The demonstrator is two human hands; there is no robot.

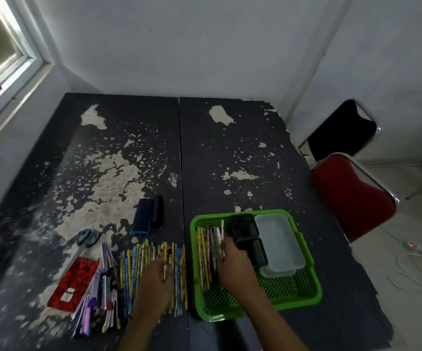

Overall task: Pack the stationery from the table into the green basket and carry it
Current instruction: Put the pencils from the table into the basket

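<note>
A green basket (303,298) stands on the dark peeling table (243,153) at the front right. Inside it lie several patterned pencils (205,257) along the left side, black organizers (245,229) and clear plastic boxes (278,239). My right hand (232,264) is in the basket and holds a pink pencil (222,229) that stands over the ones lying there. My left hand (156,279) lies on a row of loose pencils (134,264) left of the basket, its fingers curled round one or two of them.
Left of the pencil row lie packaged pens (103,292), a red notebook (74,285) and scissors (88,238). A blue case and a black case (148,215) sit further back. A red chair (351,196) stands to the right, with cables on the floor.
</note>
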